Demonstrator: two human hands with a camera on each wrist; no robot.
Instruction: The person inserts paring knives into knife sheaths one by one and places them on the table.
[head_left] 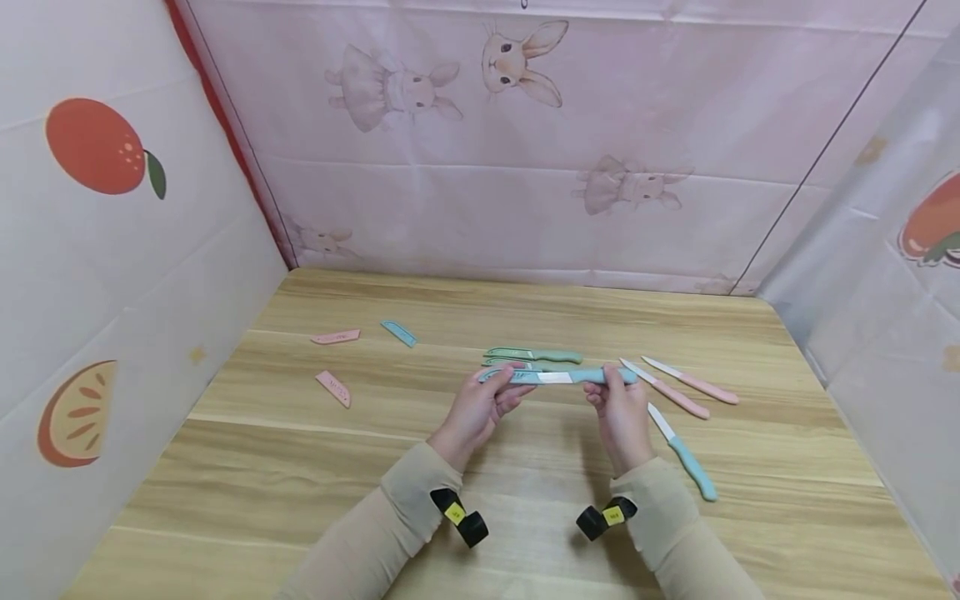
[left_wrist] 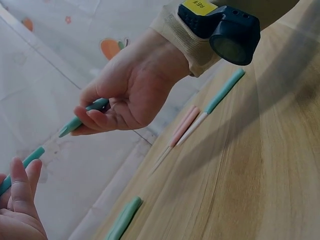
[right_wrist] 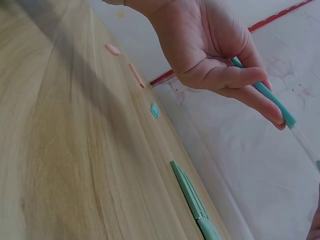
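My left hand (head_left: 474,410) pinches a light-blue knife sheath (head_left: 525,378) above the table. My right hand (head_left: 624,418) grips the light-blue handle (head_left: 588,376) of a paring knife, held level and in line with the sheath. A white stretch of blade (head_left: 555,377) shows between the two; its tip end is hidden at the sheath. The left wrist view shows the right hand (left_wrist: 135,82) with fingers bent around the handle. From the right wrist camera, the left hand (right_wrist: 215,55) holds the sheath (right_wrist: 272,100) between thumb and fingers.
Two green sheathed knives (head_left: 558,357) lie just beyond my hands. Right of them rest two pink knives (head_left: 686,404) and a blue knife (head_left: 690,467), blades bare. At left lie two pink sheaths (head_left: 334,389) and a blue sheath (head_left: 398,332). Printed curtains (head_left: 450,217) enclose the table.
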